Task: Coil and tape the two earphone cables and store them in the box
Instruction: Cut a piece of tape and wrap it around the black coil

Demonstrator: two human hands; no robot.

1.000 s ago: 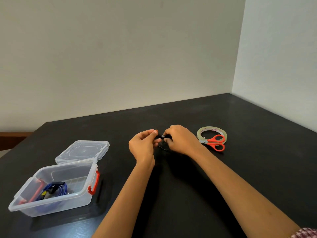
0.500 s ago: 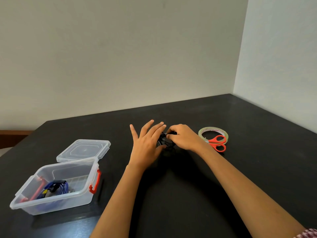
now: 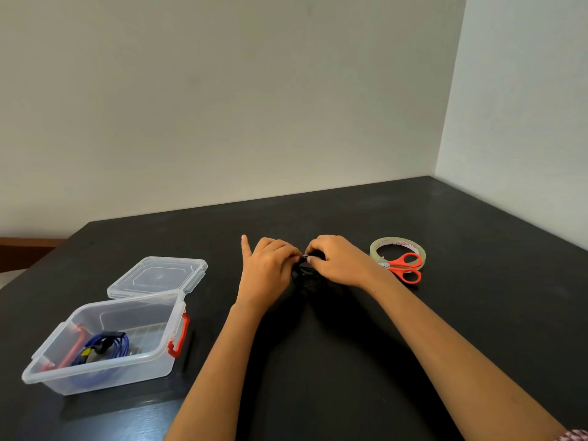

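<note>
Over the worktop (image 3: 318, 361), at twelve o'clock, both hands meet on the black cable (image 3: 304, 271). Left hand (image 3: 269, 270) has its fingers (image 3: 284, 248) curled in, pinching the bundle, one finger poking out straight. Right hand (image 3: 342, 262) curls over and pinches it too. Blue cable (image 3: 109, 343) already sits in the box (image 3: 143, 367) at eight o'clock, lid (image 3: 157, 275) off behind it. Tape (image 3: 397, 246) and scissors (image 3: 404, 265) wait at three o'clock. The danger: ease either pinch to reach for tape and that springy coil likely pops loose, black loops lost against the dark top.
</note>
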